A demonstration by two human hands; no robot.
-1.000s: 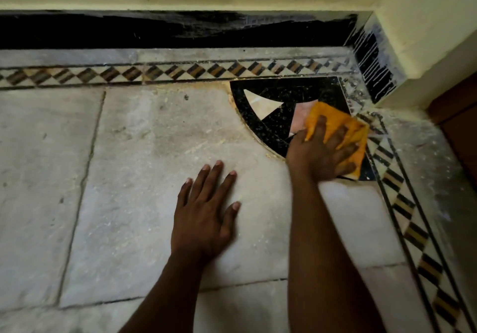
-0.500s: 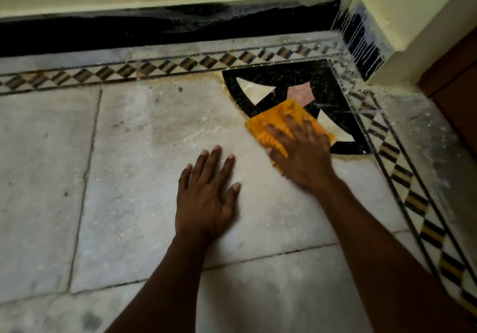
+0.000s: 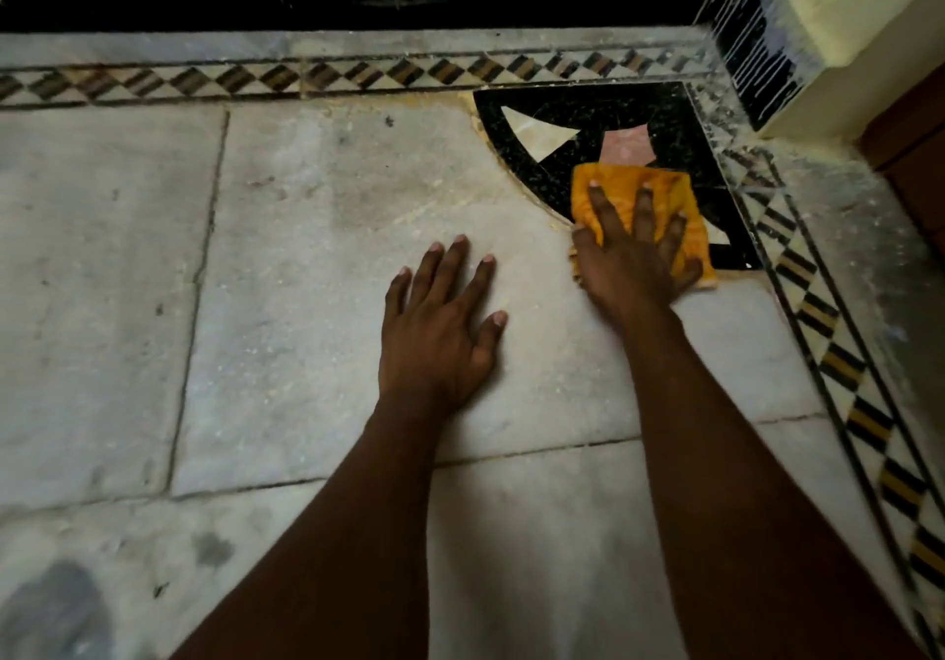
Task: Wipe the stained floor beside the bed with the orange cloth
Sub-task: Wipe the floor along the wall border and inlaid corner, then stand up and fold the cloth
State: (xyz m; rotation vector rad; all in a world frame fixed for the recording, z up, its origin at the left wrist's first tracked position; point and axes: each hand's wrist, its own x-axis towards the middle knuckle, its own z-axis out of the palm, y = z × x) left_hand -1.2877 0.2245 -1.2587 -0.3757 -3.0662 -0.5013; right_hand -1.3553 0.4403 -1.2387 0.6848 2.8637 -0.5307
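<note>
Two hands flat on a stained marble floor (image 3: 317, 260), near the black corner inlay (image 3: 665, 112). Right hand (image 3: 634, 260) pressing the orange cloth (image 3: 621, 184) down, fingers straight and spread apart across it; cloth lying half on the inlay's near edge, half on pale marble. Left hand (image 3: 440, 332) just beside, on the side away from the inlay, palm down, fingers straight and slightly apart, holding nothing. Diamond-pattern border (image 3: 388, 74) running past the inlay on two sides
</note>
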